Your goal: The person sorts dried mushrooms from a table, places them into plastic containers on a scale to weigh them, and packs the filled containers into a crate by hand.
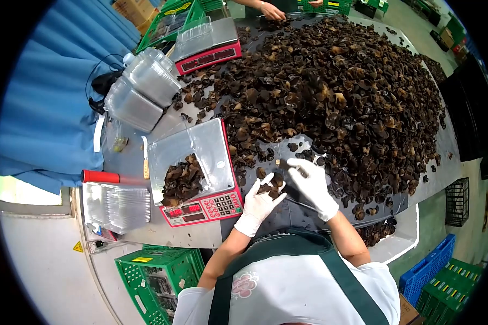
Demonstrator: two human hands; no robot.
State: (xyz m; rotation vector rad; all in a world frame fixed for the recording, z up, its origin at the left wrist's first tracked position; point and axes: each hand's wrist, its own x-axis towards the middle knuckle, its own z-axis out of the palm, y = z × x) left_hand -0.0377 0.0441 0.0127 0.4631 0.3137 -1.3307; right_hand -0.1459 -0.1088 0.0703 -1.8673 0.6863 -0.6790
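My left hand (259, 207), in a white glove, is turned palm up with several dark wood ear mushrooms (272, 184) resting in it. White-gloved too, my right hand (313, 188) is just to the right, its fingertips at a small dark wood ear piece (283, 163) that is partly blurred. Left of my hands stands a red digital scale (203, 210) with a metal plate. On that plate sits a clear plastic tray (185, 142) partly filled with wood ear mushrooms (183, 180). A large heap of wood ear mushrooms (331, 92) spreads beyond my hands.
Stacked clear trays (134, 97) stand behind the scale, and more clear trays (116, 207) lie at left. A knife (145, 158) and a red cylinder (100, 176) lie nearby. A second scale (209, 57) and another person's hand (272, 11) are at the far side. A green crate (160, 279) stands below.
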